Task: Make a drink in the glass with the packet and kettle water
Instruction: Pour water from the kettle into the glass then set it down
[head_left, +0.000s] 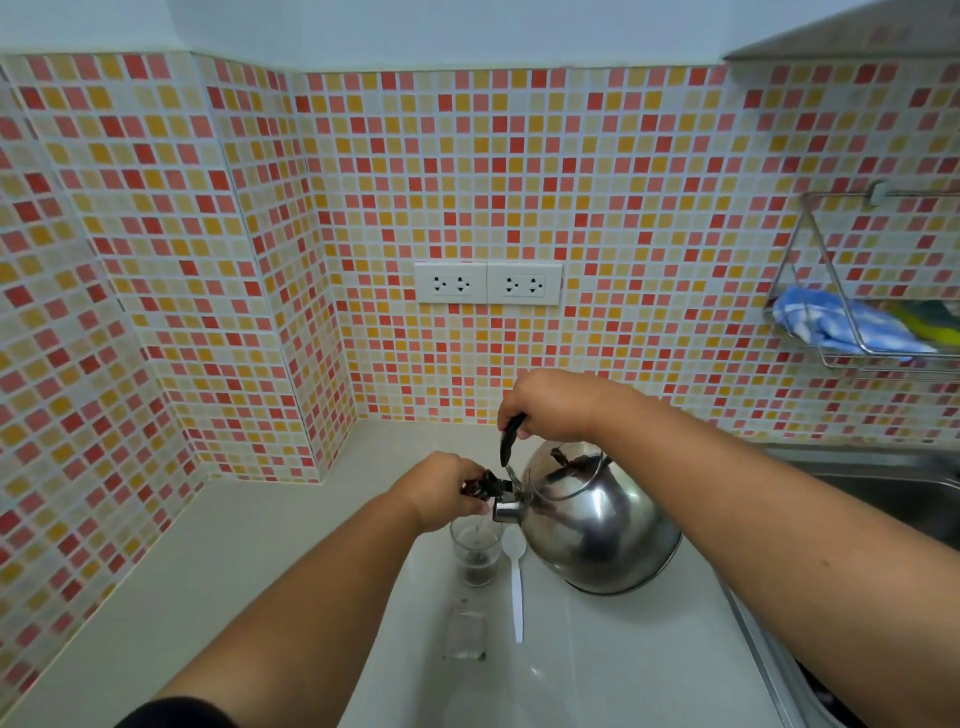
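A shiny steel kettle (602, 525) is tilted to the left above a small clear glass (477, 551) on the pale counter. My right hand (550, 405) grips the kettle's black handle from above. My left hand (447, 488) holds the black spout cap at the spout's tip, just over the glass. A thin stream of water runs into the glass, which has dark powder at its bottom. An emptied clear packet (466, 631) lies flat on the counter in front of the glass.
A white plastic spoon (516, 577) lies right of the glass, under the kettle's spout side. A steel sink (893, 499) is at the right edge. A wire rack with a blue cloth (841, 322) hangs on the tiled wall; two sockets (488, 283) sit mid-wall.
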